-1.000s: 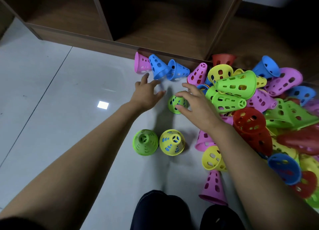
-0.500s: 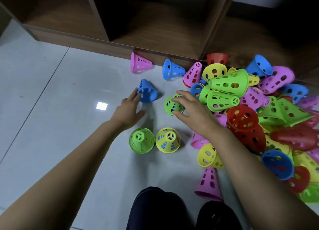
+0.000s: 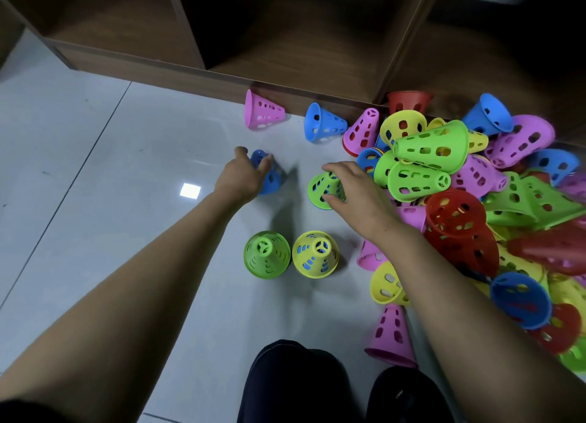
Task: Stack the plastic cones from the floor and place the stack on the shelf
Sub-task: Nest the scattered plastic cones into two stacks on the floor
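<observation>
step in hand: gathering cones for stacking. left hand (image 3: 239, 180) fingers curl round a blue cone (image 3: 272, 181) at frame centre. right hand (image 3: 361, 197) fingers grasp a green cone (image 3: 320, 186) just right of it, beside the pile (image 3: 456, 213). next move, judged: lift one, nest it over the other. shelf (image 3: 285, 51) spans the top, well apart.
</observation>
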